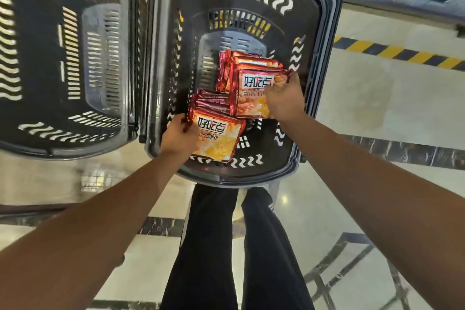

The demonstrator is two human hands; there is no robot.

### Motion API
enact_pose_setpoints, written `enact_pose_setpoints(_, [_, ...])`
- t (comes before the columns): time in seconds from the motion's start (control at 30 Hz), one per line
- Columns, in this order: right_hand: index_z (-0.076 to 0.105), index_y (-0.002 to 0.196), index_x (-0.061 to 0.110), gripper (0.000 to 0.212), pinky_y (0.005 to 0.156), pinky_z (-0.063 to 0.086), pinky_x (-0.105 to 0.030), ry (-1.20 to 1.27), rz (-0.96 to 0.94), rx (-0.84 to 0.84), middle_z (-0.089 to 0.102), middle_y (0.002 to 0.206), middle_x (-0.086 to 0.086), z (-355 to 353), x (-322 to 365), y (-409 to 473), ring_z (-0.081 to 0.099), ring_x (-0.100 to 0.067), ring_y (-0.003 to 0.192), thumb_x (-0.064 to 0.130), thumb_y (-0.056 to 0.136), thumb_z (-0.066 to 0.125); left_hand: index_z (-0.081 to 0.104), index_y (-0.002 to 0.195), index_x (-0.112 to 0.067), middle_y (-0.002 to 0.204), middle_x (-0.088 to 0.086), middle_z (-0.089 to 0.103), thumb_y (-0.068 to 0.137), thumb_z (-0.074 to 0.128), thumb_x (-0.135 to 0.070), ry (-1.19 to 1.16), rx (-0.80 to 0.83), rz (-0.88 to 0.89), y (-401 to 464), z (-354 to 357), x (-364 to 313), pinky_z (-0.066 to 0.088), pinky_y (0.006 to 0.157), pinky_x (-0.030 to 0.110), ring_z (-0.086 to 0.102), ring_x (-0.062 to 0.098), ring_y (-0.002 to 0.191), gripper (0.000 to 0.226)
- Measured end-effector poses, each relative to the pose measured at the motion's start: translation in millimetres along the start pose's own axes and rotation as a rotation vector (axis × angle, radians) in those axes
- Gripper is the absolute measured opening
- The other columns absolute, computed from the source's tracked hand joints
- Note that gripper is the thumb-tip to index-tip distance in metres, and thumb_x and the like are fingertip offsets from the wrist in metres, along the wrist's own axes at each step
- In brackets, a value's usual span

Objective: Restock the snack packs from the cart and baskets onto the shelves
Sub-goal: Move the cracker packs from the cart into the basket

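Both hands down inside the right-hand basket (324, 40). Left hand (179, 136) curled round the near stack of snack packs (217, 137). Right hand (285, 100) gripping the farther stack (251, 83), fingers closed on its edge. Second basket (63, 58) left of the left hand.

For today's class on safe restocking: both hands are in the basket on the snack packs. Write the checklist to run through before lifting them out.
1. Left hand grips the near stack of packs: ok.
2. Right hand grips the far stack: ok.
3. Every pack in each stack held: cannot tell.
4. Way up out of the basket unobstructed: ok.
5. Room on the shelf: cannot tell, blurred.
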State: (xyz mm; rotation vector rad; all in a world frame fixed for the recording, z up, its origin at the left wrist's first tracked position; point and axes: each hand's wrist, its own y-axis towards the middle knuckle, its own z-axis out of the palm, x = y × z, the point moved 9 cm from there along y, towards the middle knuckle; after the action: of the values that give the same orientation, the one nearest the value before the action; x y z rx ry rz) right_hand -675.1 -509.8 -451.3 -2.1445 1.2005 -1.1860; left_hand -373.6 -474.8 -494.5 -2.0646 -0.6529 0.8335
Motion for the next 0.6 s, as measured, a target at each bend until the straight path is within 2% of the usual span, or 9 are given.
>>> enact_pose_setpoints(0.07, [0.05, 0.138, 0.011, 0.044, 0.095, 0.051, -0.03, -0.042, -0.044, 0.033, 0.067, 0.118, -0.001, -2, 4, -18, 0.065, -0.023, 0.109, 0.012, 0.096, 0.062, 0.044, 0.15, -0.017, 0.113, -0.008, 0.061, 0.104, 0.055, -0.029, 0.026, 0.008, 0.009, -9, -4, -2, 0.042, 0.086, 0.029, 0.059, 0.017, 0.102, 0.048])
enact_pose_setpoints(0.13, [0.049, 0.144, 0.012, 0.046, 0.097, 0.043, -0.025, -0.113, -0.081, 0.055, 0.062, 0.135, -0.005, -8, 7, -38, 0.058, -0.026, 0.125, 0.017, 0.1, 0.062, 0.043, 0.151, -0.015, 0.124, -0.001, 0.064, 0.104, 0.055, -0.029, 0.053, 0.021, 0.028, -23, -9, -9, 0.042, 0.087, 0.03, 0.062, 0.023, 0.113, 0.05])
enact_pose_setpoints(0.2, [0.043, 0.152, 0.01, 0.055, 0.109, 0.039, -0.031, -0.201, -0.126, 0.073, 0.053, 0.149, -0.009, -16, 9, -62, 0.05, -0.028, 0.136, 0.022, 0.101, 0.06, 0.044, 0.151, -0.015, 0.134, 0.004, 0.062, 0.105, 0.053, -0.033, 0.126, 0.023, 0.061, -39, -18, -17, 0.04, 0.088, 0.03, 0.059, 0.027, 0.122, 0.05])
enact_pose_setpoints(0.27, [0.048, 0.15, 0.01, 0.053, 0.116, 0.04, -0.042, -0.27, -0.243, 0.075, 0.053, 0.148, -0.012, -28, 16, -88, 0.05, -0.032, 0.136, 0.025, 0.1, 0.058, 0.048, 0.148, -0.02, 0.134, 0.005, 0.063, 0.104, 0.052, -0.041, 0.187, 0.018, 0.11, -59, -29, -28, 0.044, 0.089, 0.033, 0.061, 0.029, 0.12, 0.049])
enact_pose_setpoints(0.33, [0.056, 0.142, 0.013, 0.047, 0.112, 0.044, -0.05, -0.328, -0.37, 0.078, 0.059, 0.142, -0.009, -42, 22, -116, 0.054, -0.031, 0.129, 0.029, 0.098, 0.053, 0.05, 0.143, -0.029, 0.13, 0.004, 0.065, 0.096, 0.049, -0.058, 0.218, 0.005, 0.153, -80, -41, -34, 0.052, 0.098, 0.042, 0.064, 0.029, 0.117, 0.055])
enact_pose_setpoints(0.4, [0.054, 0.142, 0.018, 0.043, 0.114, 0.042, -0.049, -0.385, -0.433, 0.083, 0.055, 0.145, -0.005, -60, 28, -146, 0.052, -0.028, 0.13, 0.029, 0.1, 0.05, 0.051, 0.141, -0.033, 0.129, 0.004, 0.064, 0.091, 0.046, -0.067, 0.269, -0.04, 0.218, -110, -56, -45, 0.053, 0.099, 0.05, 0.063, 0.029, 0.117, 0.06])
enact_pose_setpoints(0.5, [0.053, 0.144, 0.015, 0.048, 0.115, 0.042, -0.047, -0.502, -0.581, 0.023, 0.052, 0.149, -0.008, -93, 43, -202, 0.049, -0.031, 0.132, 0.032, 0.1, 0.047, 0.052, 0.141, -0.022, 0.135, 0.011, 0.057, 0.098, 0.051, -0.053, 0.394, -0.149, 0.325, -183, -81, -76, 0.048, 0.102, 0.055, 0.055, 0.034, 0.125, 0.053])
enact_pose_setpoints(0.6, [0.053, 0.146, 0.012, 0.055, 0.12, 0.034, -0.052, -0.635, -0.709, 0.018, 0.052, 0.15, -0.015, -118, 54, -255, 0.048, -0.038, 0.137, 0.04, 0.101, 0.041, 0.054, 0.14, -0.019, 0.142, 0.014, 0.052, 0.098, 0.048, -0.054, 0.471, -0.252, 0.404, -256, -101, -96, 0.044, 0.104, 0.057, 0.048, 0.038, 0.131, 0.055])
